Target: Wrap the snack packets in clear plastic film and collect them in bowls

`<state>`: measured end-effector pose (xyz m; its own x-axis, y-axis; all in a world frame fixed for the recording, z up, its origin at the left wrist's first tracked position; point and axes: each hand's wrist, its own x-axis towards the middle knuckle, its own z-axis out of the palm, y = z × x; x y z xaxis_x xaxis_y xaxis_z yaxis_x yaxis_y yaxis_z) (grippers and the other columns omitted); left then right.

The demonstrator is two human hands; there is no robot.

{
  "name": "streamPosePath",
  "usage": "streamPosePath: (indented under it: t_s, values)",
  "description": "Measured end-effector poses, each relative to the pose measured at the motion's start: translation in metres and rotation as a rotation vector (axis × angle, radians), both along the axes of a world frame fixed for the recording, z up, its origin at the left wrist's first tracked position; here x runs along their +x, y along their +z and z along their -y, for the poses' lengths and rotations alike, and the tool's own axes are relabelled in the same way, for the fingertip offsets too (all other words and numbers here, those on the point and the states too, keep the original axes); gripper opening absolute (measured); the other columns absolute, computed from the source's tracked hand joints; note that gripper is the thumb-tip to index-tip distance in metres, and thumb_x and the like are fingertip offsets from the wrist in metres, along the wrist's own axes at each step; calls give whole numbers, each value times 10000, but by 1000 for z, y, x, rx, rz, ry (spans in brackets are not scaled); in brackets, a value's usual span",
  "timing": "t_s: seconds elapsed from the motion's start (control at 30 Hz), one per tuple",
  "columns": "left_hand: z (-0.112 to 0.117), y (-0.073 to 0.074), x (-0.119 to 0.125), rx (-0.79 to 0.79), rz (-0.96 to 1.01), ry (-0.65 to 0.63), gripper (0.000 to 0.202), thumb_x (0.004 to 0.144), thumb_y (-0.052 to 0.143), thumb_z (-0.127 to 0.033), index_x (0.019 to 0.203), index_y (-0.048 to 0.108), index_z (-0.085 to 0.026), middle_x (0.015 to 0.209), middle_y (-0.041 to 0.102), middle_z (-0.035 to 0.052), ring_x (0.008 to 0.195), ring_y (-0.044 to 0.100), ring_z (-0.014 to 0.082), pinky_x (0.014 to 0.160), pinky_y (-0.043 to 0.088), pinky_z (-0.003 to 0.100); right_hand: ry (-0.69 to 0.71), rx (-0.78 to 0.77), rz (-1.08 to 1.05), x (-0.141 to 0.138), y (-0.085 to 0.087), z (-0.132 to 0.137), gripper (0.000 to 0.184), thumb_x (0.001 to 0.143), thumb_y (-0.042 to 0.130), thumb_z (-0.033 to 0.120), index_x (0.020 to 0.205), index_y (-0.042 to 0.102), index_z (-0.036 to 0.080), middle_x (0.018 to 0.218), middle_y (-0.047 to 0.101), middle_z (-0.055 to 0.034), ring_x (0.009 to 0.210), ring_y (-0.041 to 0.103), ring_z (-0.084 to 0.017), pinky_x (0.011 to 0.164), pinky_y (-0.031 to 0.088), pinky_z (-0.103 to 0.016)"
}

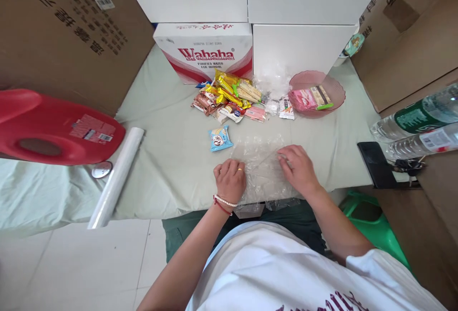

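A sheet of clear plastic film [263,170] lies crinkled on the cloth, its near part hanging over the table edge. My left hand [231,177] is closed at the film's left side, pressing it down, with the fingers curled. My right hand [298,168] pinches the film on the right, thumb against fingers. Just beyond my left hand lies a small blue snack packet [220,138], apart from the film. Farther back is a heap of wrapped snacks [229,94] in yellow, brown and white. A pink glass bowl [338,98] on the right holds a few snack packets.
A white Wahaha box [207,53] stands behind the snacks. On the left are a red jug [53,127] and a roll of plastic film [118,175]. Water bottles [418,115] and a black phone [375,164] lie at right. Cardboard boxes [71,29] flank the table.
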<state>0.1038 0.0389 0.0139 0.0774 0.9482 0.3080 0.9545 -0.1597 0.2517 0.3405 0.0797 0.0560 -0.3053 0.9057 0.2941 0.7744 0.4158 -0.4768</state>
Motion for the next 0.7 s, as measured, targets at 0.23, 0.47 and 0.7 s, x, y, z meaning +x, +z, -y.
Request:
streamPosePath:
  t_s: [0.23, 0.47, 0.7]
  values:
    - [-3, 0, -19, -210, -69, -117, 557, 1064, 343, -432, 1585, 419, -250, 1667, 389, 136, 1530, 393, 293, 1265, 51, 657, 114, -100, 258, -13, -47, -13, 529, 1064, 450, 396, 1539, 508, 170, 1648, 414, -135, 1547, 300, -354, 1257, 272, -593]
    - [4, -2, -30, -257, -79, -103, 626, 1057, 328, -508, 1611, 378, -221, 1682, 343, 137, 1564, 340, 300, 1272, 19, 690, 4, -57, 116, -4, -28, -29, 466, 1060, 415, 422, 1329, 659, 130, 1375, 624, -201, 1301, 531, -341, 1120, 441, -527]
    - [4, 0, -28, -253, -34, -108, 628, 1049, 368, -502, 1617, 370, -236, 1676, 357, 144, 1560, 347, 315, 1270, 64, 701, 6, -212, 251, -116, 25, -82, 436, 1073, 408, 497, 1042, 729, 203, 1086, 707, -149, 1069, 630, -292, 898, 508, -395]
